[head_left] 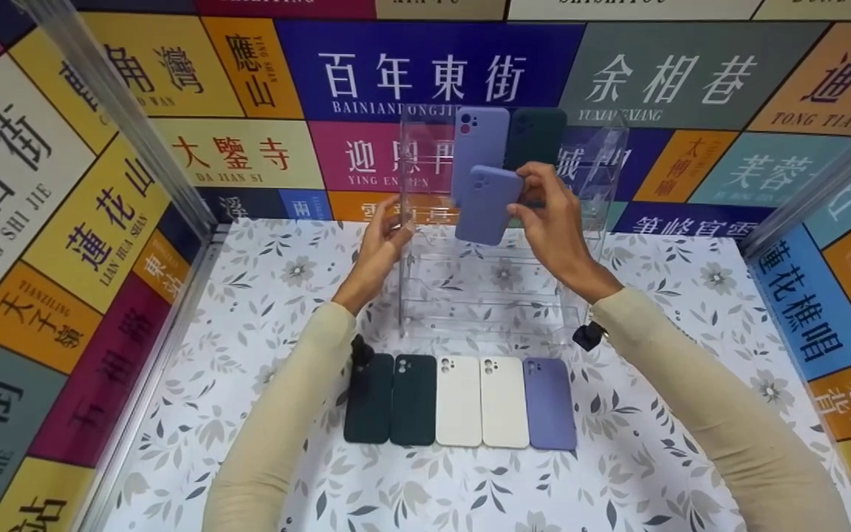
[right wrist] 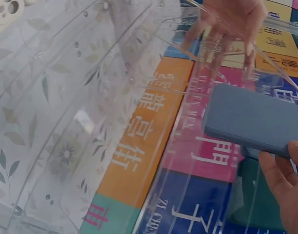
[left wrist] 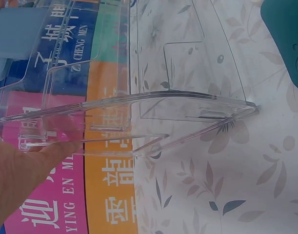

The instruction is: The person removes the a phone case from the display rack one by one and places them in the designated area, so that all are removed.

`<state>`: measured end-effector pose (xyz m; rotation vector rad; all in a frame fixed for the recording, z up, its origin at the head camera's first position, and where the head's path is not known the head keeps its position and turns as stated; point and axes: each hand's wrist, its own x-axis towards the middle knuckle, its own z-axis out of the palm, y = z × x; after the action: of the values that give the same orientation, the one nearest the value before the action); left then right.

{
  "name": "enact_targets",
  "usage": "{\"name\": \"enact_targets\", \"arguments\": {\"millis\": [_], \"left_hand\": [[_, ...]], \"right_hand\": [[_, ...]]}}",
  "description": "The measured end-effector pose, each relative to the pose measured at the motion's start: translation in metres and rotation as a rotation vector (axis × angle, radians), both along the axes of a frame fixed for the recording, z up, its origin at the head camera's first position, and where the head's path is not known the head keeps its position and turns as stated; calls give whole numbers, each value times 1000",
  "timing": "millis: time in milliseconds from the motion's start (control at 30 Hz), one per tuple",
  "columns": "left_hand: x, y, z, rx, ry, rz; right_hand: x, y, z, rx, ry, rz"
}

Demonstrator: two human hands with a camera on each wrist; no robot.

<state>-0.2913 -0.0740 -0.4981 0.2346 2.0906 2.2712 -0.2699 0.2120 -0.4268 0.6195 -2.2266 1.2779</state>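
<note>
My right hand (head_left: pixel 555 222) pinches a purple phone case (head_left: pixel 486 210) by its right edge, thumb on one side and fingers on the other. In the right wrist view the same case looks blue-grey. It is in front of a clear plastic tiered display stand (head_left: pixel 403 295). My left hand (head_left: pixel 377 251) grips the stand's left side panel, with the thumb along its edge in the left wrist view. On the stand's top tier are another purple case (head_left: pixel 481 125), partly covered by the held one, and a dark green case (head_left: pixel 541 133) beside it.
In front of the stand several cases lie in a row: two dark green cases (head_left: pixel 414 403), two cream cases (head_left: pixel 459 406) and a purple case (head_left: pixel 549 406). A leaf-patterned cloth (head_left: pixel 662 458) covers the table. Colourful printed walls (head_left: pixel 425 66) surround it, with metal posts (head_left: pixel 130 125) at the corners.
</note>
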Motion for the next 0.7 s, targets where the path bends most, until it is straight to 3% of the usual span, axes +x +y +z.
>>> {"name": "enact_targets", "arguments": {"millis": [233,700], "left_hand": [[1,-1,0,-11,-7,2],[1,0,1,-11,-9,-7]], "right_hand": [[11,10,7,-24,15,-20],[39,38,-12,-28,-14,-35]]}}
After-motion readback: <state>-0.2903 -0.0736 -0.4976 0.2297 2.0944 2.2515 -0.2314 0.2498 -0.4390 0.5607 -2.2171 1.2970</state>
